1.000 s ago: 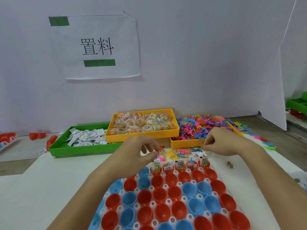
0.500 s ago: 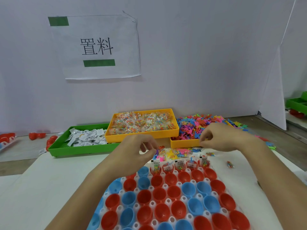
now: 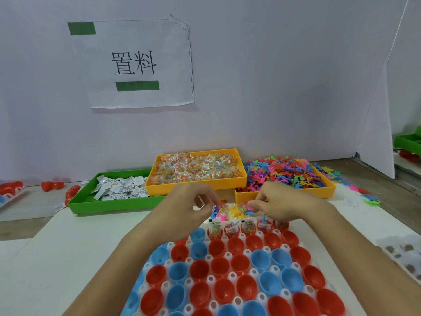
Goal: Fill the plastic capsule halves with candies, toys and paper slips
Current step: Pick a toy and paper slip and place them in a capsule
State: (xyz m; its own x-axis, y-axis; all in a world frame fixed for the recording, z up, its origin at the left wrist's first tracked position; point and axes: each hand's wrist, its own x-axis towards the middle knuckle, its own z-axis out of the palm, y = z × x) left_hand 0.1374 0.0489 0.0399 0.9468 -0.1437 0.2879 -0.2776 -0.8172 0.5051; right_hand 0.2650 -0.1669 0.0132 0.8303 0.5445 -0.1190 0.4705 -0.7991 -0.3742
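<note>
Above the far row of the white plastic holder tray (image 3: 230, 256) on the white worktop (image 3: 68, 258), a small loose heap of candy packets and bright plastic toys (image 3: 234, 210) is being worked over by both hands. Something small and purple is seemingly being pinched by the curled fingers of the left hand (image 3: 193, 204), though this cannot be told for certain; a clear packet edge is apparently being nipped by the right hand (image 3: 278, 201). Red and blue plastic capsule halves (image 3: 218, 267) are being kept upright and open by the tray, probably so items drop straight in. Only the far row is being filled so far. Supplies are being kept within reach behind: paper slips in a green tray (image 3: 86, 197), candies in a yellow tray (image 3: 196, 185), toys in an orange tray (image 3: 328, 190).
</note>
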